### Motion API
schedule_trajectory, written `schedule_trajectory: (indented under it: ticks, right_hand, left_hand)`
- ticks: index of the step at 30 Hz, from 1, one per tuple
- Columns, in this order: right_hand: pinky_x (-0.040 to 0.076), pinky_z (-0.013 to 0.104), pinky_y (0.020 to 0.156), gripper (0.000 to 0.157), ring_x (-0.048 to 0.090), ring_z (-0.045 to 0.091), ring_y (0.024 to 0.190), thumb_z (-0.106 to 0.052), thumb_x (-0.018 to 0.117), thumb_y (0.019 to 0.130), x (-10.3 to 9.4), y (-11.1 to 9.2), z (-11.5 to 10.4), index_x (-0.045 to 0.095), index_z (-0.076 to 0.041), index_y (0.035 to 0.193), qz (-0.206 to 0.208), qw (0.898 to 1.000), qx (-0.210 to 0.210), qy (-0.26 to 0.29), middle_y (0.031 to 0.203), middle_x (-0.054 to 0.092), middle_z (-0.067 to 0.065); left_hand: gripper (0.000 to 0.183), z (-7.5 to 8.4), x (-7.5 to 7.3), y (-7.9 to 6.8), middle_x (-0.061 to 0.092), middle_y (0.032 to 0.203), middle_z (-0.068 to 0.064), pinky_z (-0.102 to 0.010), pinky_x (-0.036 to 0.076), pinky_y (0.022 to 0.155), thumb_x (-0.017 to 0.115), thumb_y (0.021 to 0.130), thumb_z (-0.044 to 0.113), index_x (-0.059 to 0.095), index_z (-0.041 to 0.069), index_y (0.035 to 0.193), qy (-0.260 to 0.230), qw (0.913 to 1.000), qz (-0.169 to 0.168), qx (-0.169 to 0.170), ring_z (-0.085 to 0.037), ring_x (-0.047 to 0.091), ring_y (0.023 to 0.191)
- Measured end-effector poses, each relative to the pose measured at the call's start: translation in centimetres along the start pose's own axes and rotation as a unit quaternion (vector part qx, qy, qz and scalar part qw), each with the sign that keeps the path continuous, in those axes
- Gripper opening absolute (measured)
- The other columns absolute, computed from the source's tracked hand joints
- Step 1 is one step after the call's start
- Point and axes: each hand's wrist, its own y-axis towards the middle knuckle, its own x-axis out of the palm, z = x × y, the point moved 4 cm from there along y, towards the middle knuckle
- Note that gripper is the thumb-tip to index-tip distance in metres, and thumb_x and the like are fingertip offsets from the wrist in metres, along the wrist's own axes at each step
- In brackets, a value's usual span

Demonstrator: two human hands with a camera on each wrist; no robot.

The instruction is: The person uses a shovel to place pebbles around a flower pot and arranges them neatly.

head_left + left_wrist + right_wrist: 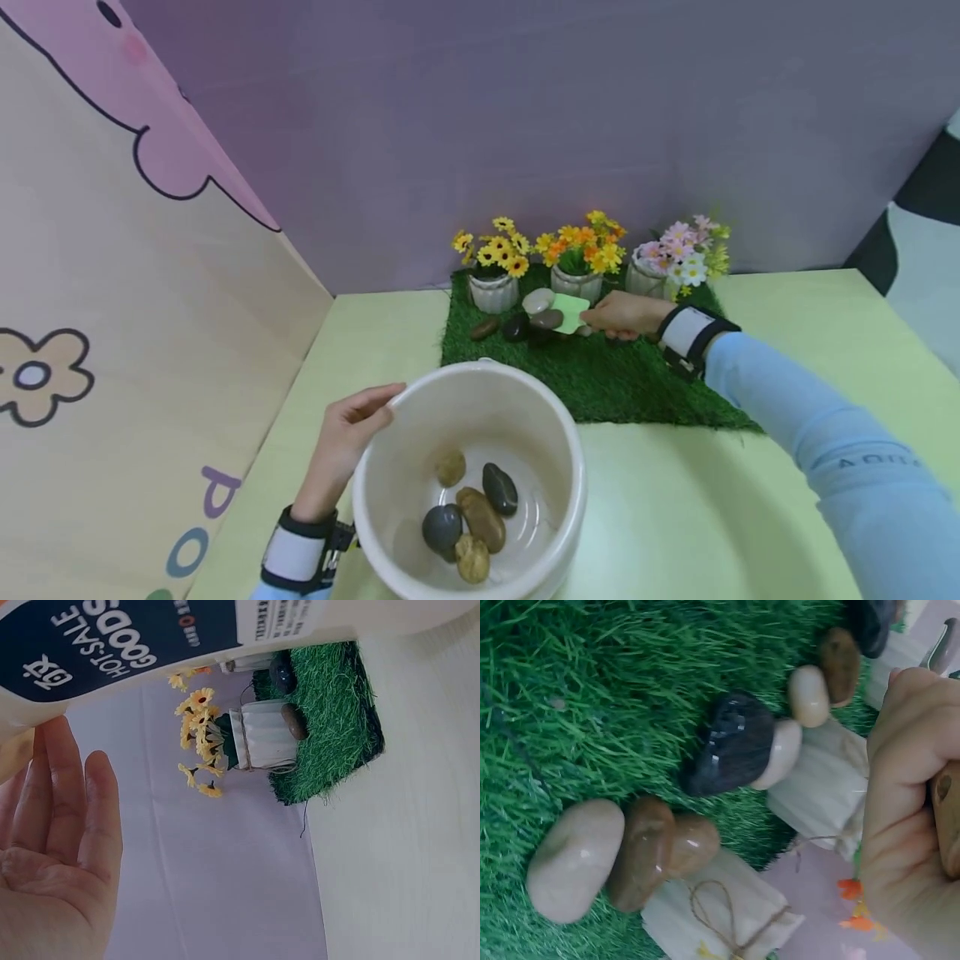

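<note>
My right hand (622, 315) grips a light green scoop (572, 313) over the grass mat; in the right wrist view, part of its brown wooden handle (948, 817) shows in the palm. A brown stone (546, 319) and a whitish stone (537, 300) appear at the blade; whether they rest on it I cannot tell. A dark stone (515, 327) and a brown stone (485, 328) lie to the left. With fairly straight fingers, my left hand (348, 437) touches the left side of a white bucket (468, 385) near its rim. Several stones (480, 518) lie inside the bucket.
Three pots with yellow (493, 293), orange (576, 283) and pink flowers (649, 275) stand along the back of the green mat (622, 392). Behind them rises a purple-grey wall (480, 125). More stones (576, 861) lie by the pots in the right wrist view.
</note>
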Motion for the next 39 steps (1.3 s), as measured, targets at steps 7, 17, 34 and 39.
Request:
schedule_trajectory:
  ticks: [7,17,34,39]
  right_hand:
    - [0.028,0.021,0.042,0.042,0.031,0.007,0.040,-0.033,0.039,0.098,0.4,2.0,1.4,0.050,-0.013,0.062,0.000,1.000,0.023,0.018,0.049,0.036,-0.005]
    - [0.032,0.019,0.042,0.042,0.037,0.006,0.042,-0.032,0.038,0.097,0.4,2.8,1.1,0.062,0.002,0.090,0.020,0.999,0.044,-0.003,0.049,0.042,-0.005]
    - [0.032,0.022,0.044,0.041,0.035,0.009,0.043,-0.033,0.037,0.097,0.1,2.3,2.2,0.057,0.001,0.087,0.031,0.999,0.042,0.014,0.052,0.041,-0.003]
    - [0.033,0.022,0.043,0.040,0.035,0.008,0.041,-0.032,0.038,0.097,0.2,2.5,1.9,0.058,0.000,0.083,0.044,0.998,0.043,0.016,0.050,0.041,-0.003]
  left_hand:
    - [0.029,0.0,0.0,-0.1,0.069,0.088,0.003,-0.033,0.057,0.064,0.056,0.086,0.004,0.061,-0.001,0.115,0.000,1.0000,0.003,-0.004,-0.017,0.067,0.076]
    - [0.030,-0.2,0.2,0.0,0.069,0.087,0.003,-0.034,0.057,0.062,0.055,0.085,0.002,0.060,-0.001,0.115,-0.003,1.0000,0.002,0.001,-0.017,0.067,0.073]
    - [0.029,-0.2,0.1,0.1,0.069,0.085,0.007,-0.034,0.057,0.061,0.055,0.087,0.003,0.060,-0.003,0.115,-0.004,0.9999,-0.002,0.016,-0.017,0.067,0.073]
    - [0.029,-0.3,0.1,0.1,0.069,0.084,0.007,-0.035,0.057,0.060,0.055,0.086,0.002,0.061,-0.003,0.114,-0.004,0.9998,0.000,0.019,-0.017,0.067,0.072]
